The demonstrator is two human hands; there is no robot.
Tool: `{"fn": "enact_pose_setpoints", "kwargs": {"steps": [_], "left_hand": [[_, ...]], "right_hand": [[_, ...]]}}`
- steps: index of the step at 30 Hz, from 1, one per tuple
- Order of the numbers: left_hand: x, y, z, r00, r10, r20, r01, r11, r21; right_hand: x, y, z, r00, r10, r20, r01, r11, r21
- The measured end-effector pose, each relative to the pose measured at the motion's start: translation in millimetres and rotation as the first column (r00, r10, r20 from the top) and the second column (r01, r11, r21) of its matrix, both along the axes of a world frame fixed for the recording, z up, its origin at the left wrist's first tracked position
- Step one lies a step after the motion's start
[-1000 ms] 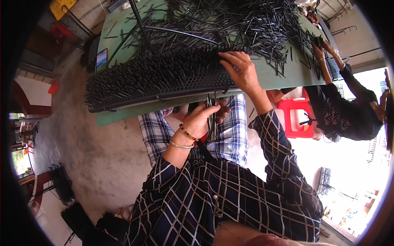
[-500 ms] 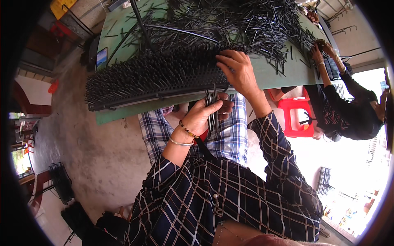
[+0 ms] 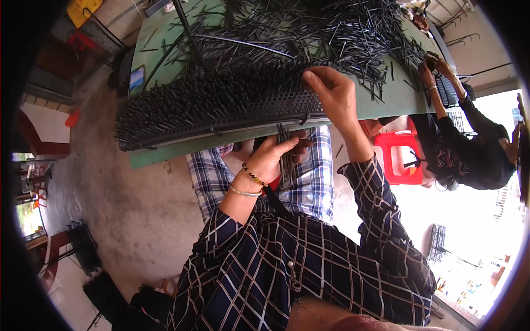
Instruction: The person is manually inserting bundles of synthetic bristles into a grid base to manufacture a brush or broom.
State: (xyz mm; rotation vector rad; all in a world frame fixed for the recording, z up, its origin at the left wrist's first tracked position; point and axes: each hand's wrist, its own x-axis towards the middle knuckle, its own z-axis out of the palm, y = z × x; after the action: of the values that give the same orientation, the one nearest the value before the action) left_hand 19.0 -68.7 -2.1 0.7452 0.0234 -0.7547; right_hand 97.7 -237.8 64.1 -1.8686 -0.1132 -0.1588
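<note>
A long black perforated rack lies along the near edge of the table, with many thin black sticks standing close together in its holes. My left hand is closed around a small bundle of loose black sticks, just below the rack and above my lap. At the rack's right end is my right hand, with thumb and forefinger drawn together over the holes. What is between those fingertips, if anything, is too small to make out. Bare holes show beside that hand.
Loose black sticks are heaped across the green table. A dark metal bar rises behind the rack. To the right, another person works at the table near a red stool. A phone-like screen lies at left.
My right hand has moved right and slightly down along the rack, uncovering holes near its right end. My left hand stays in nearly the same place with its bundle.
</note>
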Motion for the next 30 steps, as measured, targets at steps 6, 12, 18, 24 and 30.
{"fn": "enact_pose_setpoints", "kwargs": {"steps": [6, 12, 18, 24, 30], "left_hand": [[2, 1, -2, 0.994, 0.023, -0.105, -0.033, 0.995, -0.094], [0, 4, 3, 0.989, 0.075, -0.128, -0.087, 0.992, -0.096], [1, 6, 6, 0.99, 0.07, -0.124, -0.083, 0.992, -0.098], [2, 9, 3, 0.994, 0.087, -0.066, -0.092, 0.993, -0.08], [2, 7, 10, 0.997, 0.083, -0.005, -0.083, 0.996, -0.023]], "right_hand": [[15, 16, -17, 0.967, -0.061, 0.249, 0.098, 0.986, -0.136], [14, 19, -21, 0.949, -0.034, 0.314, 0.088, 0.983, -0.16], [17, 16, -26, 0.764, 0.25, 0.594, 0.173, 0.808, -0.563], [15, 18, -24, 0.764, 0.282, 0.58, 0.189, 0.762, -0.62], [9, 22, -19, 0.772, 0.268, 0.576, 0.228, 0.729, -0.645]]}}
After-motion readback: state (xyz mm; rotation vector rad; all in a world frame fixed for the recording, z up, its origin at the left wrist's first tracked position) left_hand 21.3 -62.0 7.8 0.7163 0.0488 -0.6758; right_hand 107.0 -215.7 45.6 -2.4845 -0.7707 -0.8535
